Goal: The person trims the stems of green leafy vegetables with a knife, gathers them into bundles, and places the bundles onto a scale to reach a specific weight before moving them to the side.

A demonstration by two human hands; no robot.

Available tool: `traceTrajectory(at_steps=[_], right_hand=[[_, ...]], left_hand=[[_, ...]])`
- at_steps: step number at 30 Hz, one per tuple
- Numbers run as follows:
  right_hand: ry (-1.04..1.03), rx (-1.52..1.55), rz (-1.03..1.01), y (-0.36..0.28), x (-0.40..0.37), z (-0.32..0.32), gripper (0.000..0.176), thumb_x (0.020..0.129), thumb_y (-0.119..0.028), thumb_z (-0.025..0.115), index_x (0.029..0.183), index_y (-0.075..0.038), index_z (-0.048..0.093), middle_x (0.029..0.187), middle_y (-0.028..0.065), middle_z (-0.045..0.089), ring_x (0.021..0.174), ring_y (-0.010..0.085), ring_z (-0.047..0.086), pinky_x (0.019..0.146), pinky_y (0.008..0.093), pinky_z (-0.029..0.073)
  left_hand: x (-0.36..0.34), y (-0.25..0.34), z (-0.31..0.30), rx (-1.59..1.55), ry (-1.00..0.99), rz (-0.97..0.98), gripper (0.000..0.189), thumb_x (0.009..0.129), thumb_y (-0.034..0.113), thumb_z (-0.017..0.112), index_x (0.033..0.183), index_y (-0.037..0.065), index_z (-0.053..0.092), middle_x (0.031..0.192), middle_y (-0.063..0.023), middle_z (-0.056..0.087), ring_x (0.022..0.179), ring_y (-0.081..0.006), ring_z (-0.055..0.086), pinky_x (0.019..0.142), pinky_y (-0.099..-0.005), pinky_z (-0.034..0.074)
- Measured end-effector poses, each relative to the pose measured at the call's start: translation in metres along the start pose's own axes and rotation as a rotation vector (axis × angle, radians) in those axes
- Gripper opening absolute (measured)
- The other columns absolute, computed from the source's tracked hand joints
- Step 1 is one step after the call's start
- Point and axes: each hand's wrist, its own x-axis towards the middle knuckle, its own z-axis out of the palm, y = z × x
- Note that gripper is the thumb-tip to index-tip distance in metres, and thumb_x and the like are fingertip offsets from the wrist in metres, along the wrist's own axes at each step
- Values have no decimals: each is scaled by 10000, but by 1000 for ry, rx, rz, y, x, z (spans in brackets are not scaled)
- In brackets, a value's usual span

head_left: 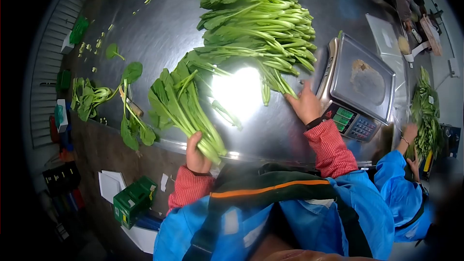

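My left hand [195,154] is closed round the stem ends of a bunch of leafy greens [186,101] that look like choy sum. The bunch slants over the front edge of the metal table, leaves pointing away from me. My right hand [305,102] pinches the stem end of a leafy green stalk [285,86] at the near end of a long row of greens [261,24]. The row's stems point right and its leaves left. A few loose stalks [226,113] lie between my hands, partly washed out by glare.
A digital scale [365,79] stands just right of my right hand. Loose greens [92,97], a wooden handle [135,109] and cut scraps lie on the metal table [164,19] at left. A co-worker's hands [410,133] are near more greens [425,111] at right. Below left sits a green box [135,202].
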Motion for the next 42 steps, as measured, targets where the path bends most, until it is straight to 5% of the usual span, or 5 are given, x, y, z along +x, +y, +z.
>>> traceTrajectory(at_steps=[7,16,27,34,42], right_hand=[[-52,-222,-323,3,5,-10,286,854,-287,639,929,-38,521,807,156,648,719,367,647,612,468,511],[-224,70,-396,-69,-28,-220,385,857,-298,666,1118,-30,575,800,210,652,727,376,647,634,446,492],[-409,269,-876,-142,-76,1,359,835,-296,665,1091,-55,588,814,156,618,773,356,626,673,437,504],[18,-112,-698,-118,49,115,322,774,-212,665,985,-4,537,889,196,599,808,373,607,714,453,503],[-188,-20,-674,-113,-57,88,259,768,-236,649,876,-25,546,736,177,599,676,353,613,584,458,502]], left_hand=[[-1,-6,0,11,-14,4,483,881,267,592,1270,2,480,1119,-176,605,979,-263,628,835,-386,553],[-8,1,0,-40,-89,40,551,870,134,610,1359,56,368,1189,-109,524,1111,-248,552,954,-389,487],[20,-31,-12,-176,-67,-50,463,964,317,530,1325,43,437,1197,-127,575,1084,-242,586,937,-390,496],[0,-10,-45,-234,-45,-87,473,891,284,611,1239,-14,498,1088,-139,601,1003,-255,620,917,-440,533],[-12,5,-72,-136,-51,-10,489,897,292,603,1255,-20,486,1091,-134,588,1029,-251,595,912,-429,523]])
